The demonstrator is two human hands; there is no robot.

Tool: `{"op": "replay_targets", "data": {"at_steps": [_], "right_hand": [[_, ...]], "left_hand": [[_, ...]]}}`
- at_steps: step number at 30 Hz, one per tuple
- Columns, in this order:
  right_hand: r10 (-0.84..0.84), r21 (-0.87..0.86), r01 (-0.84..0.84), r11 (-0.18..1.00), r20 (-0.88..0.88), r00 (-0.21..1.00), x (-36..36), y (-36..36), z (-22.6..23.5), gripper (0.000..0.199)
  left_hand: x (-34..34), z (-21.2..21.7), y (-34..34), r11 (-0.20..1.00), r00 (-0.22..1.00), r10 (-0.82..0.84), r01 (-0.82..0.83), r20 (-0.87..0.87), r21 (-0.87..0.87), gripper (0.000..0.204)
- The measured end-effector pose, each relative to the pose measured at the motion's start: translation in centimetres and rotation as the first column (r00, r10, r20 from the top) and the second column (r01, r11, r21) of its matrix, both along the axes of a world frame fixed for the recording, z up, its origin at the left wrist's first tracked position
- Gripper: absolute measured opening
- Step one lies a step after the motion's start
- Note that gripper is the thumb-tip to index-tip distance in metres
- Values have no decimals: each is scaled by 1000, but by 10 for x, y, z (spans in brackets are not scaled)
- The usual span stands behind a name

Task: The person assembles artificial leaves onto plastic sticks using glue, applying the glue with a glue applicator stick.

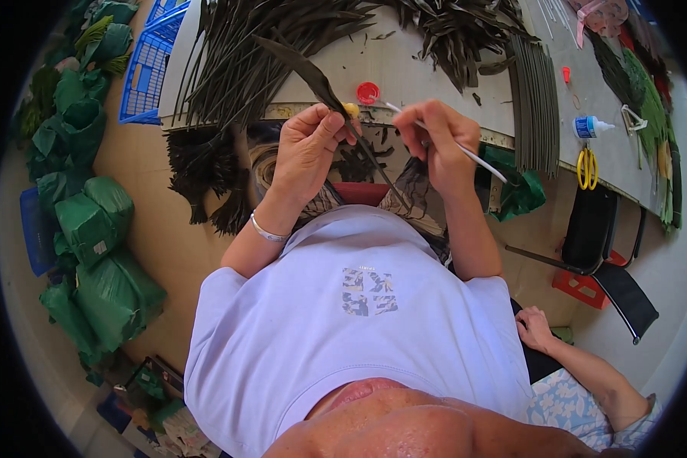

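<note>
My left hand [307,145] pinches a long dark artificial leaf [307,75] near its base. Its thin stem [380,169] slants down to the right, above my lap. A small yellow piece [351,110] shows by those fingertips; I cannot tell what it is. My right hand [443,141] is closed around a thin white stick [481,160]. The stick's far end points toward a small round red cap [368,93] at the table's near edge; whether they touch is unclear.
Dark leaves with long stems [229,65] cover the table's left. Dark stems [536,107] lie bundled at right, near a glue bottle [590,127] and yellow-handled scissors [587,168]. Blue crates [146,76] and green bags [111,294] stand left. Another person's hand [536,328] is at lower right.
</note>
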State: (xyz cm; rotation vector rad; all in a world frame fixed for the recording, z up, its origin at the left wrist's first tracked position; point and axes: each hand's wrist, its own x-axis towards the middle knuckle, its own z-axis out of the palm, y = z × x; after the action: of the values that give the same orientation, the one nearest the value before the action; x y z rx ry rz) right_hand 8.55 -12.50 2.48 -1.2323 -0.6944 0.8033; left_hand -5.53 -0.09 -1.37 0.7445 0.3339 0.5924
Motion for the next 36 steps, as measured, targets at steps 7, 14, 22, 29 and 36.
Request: {"op": "replay_targets", "data": {"at_steps": [7,14,22,29,36], "right_hand": [[83,158,-100,982,112,990,-12,-23,23,44],[68,129,-103,986,251,966,-12,-27,24,41],[-140,36,159,987,683,717,-26,-23,11,19],[-172,124,128,984,849,500,-27,-13,-5,14],[-52,80,-16,997,768,638,-32,-11,1,12]], "left_hand": [[6,3,-8,995,995,-85,87,54,-40,10],[5,7,-12,981,986,-161,156,38,115,22],[14,12,-20,996,997,-72,73,-7,58,12],[14,5,-15,993,999,-30,25,40,116,15],[5,14,-11,965,998,-24,8,56,263,15]]}}
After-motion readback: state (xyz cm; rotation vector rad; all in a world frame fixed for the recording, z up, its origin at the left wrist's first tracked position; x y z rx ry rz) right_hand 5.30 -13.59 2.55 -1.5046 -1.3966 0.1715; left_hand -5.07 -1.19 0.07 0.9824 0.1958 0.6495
